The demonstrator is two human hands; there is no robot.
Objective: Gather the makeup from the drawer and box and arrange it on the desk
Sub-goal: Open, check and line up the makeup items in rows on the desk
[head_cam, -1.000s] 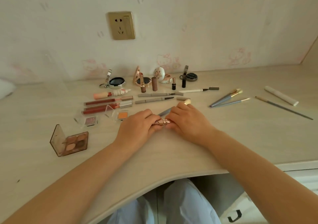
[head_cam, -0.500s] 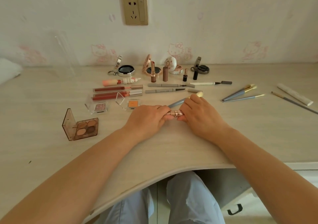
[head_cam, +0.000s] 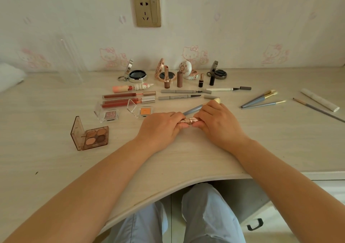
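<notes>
I am sitting at a pale wood-grain desk (head_cam: 186,160) with a curved front edge, facing cartoon-cat wallpaper (head_cam: 242,28) carrying a gold wall socket (head_cam: 147,10); soft, even light is falling across everything.

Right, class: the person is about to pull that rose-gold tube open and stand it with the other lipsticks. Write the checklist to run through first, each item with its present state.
1. Both hands grip the rose-gold metal tube: left hand, right hand: ok.
2. Tube held level above the pale wooden desk: ok.
3. Grey-handled brush also held in right hand: not ok, set it down first.
4. Cap loosened: cannot tell.
5. Space beside the upright brown lipstick: cannot tell.
</notes>
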